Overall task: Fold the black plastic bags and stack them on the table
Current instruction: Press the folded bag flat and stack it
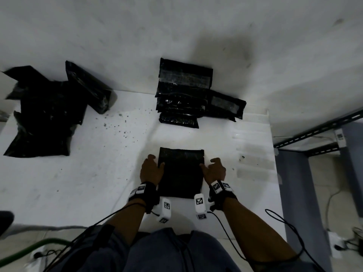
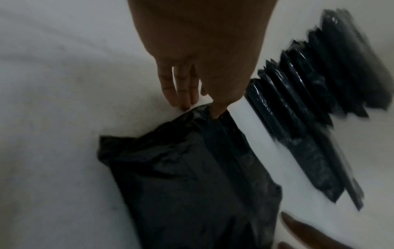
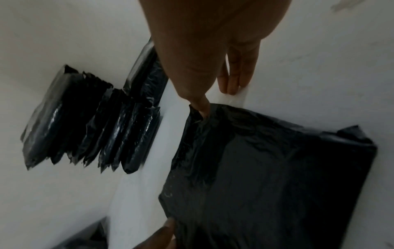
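A folded black plastic bag lies flat on the white table right in front of me. My left hand is at its left edge, thumb on the plastic and straight fingers touching the table beside it. My right hand mirrors this at the right edge, thumb pressing the bag and fingers on the table. Neither hand curls round the bag. Behind it a stack of folded black bags leans against the wall, also in both wrist views.
A loose heap of unfolded black bags covers the table's far left. The table's right edge drops to a grey metal frame and floor cables. Dark specks dot the tabletop between heap and stack.
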